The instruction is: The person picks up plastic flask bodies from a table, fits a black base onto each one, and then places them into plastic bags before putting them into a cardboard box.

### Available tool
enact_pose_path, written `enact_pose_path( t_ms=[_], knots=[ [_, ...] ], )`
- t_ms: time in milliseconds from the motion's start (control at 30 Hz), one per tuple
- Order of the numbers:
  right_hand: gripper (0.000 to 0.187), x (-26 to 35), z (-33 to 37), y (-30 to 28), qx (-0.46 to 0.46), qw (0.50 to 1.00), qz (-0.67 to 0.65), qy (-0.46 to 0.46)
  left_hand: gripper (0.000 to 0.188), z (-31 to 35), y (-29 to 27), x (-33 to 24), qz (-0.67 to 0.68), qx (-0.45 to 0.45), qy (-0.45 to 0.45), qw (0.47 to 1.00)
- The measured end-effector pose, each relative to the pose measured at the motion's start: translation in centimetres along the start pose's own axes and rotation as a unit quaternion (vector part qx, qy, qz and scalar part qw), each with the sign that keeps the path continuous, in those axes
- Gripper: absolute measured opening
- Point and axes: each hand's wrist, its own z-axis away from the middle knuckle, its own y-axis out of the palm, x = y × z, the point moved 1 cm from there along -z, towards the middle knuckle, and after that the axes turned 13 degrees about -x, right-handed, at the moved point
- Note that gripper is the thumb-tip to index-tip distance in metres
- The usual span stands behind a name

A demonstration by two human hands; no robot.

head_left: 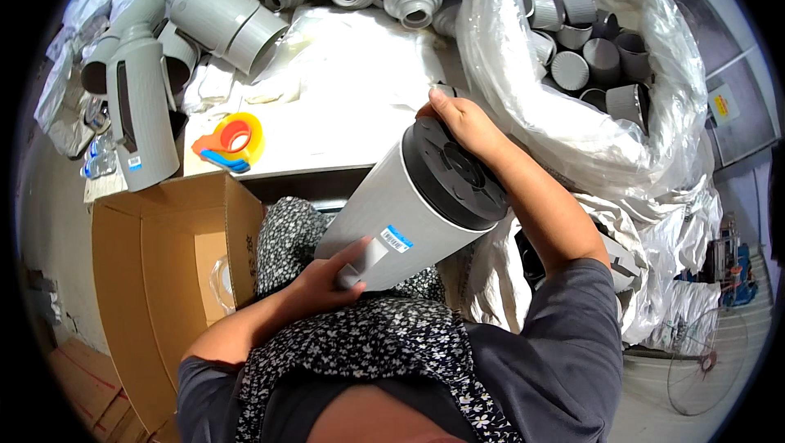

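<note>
A large grey thermos jug (364, 212) lies slanted across my lap, its black round end (454, 175) facing up and to the right. My right hand (462, 122) is closed over the far rim of that black end, with its fingers mostly hidden behind it. Low on the jug's near side, my left hand (331, 279) grips it, forefinger stretched along the surface. A small blue-and-white label (396, 239) sits on the wall just beyond that finger. The jug's other end is hidden by my left hand and lap.
An open cardboard box (163, 255) stands at my left. On the white table (352, 100) are orange-and-yellow tape (237, 139), an upright grey jug (143, 108), a lying jug (229, 22) and several more along the back. A plastic-lined container (507, 75) at right holds several grey cups (570, 71).
</note>
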Motion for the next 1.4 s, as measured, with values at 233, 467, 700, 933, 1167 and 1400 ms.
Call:
enact_pose_path(
  t_ms=[233, 467, 700, 933, 1167, 1400],
  knots=[
    [0.041, 4.8, 4.5, -3.2, 0.02, 0.952, 0.013, -0.304, 0.078, -1.6, -3.4, 0.4, 0.164, 0.006, -0.13, 0.978],
    [0.036, 7.2, 6.2, 0.2, -0.081, 0.966, 0.102, -0.224, 0.081, -2.2, 4.1, -2.6, 0.014, 0.068, 0.113, 0.991],
    [0.054, -3.9, 12.3, -3.3, -0.137, 0.937, -0.158, -0.278, 0.021, -3.3, -5.1, 2.8, -0.191, -0.407, 0.178, 0.876],
    [0.031, -0.9, 12.6, -3.7, -0.026, 0.931, -0.168, -0.323, 0.051, -6.1, -5.7, 4.4, 0.385, -0.35, 0.103, 0.848],
    [0.026, -3.7, -3.5, -2.8, -0.178, 0.907, -0.371, -0.093, 0.082, -7.5, -0.7, 3.2, 0.151, -0.138, 0.119, 0.972],
    [0.051, -9.9, -14.0, 13.0, 0.16, 0.982, 0.088, -0.044, 0.079, -7.9, -1.1, 4.5, 0.153, -0.131, 0.108, 0.973]
  ],
)
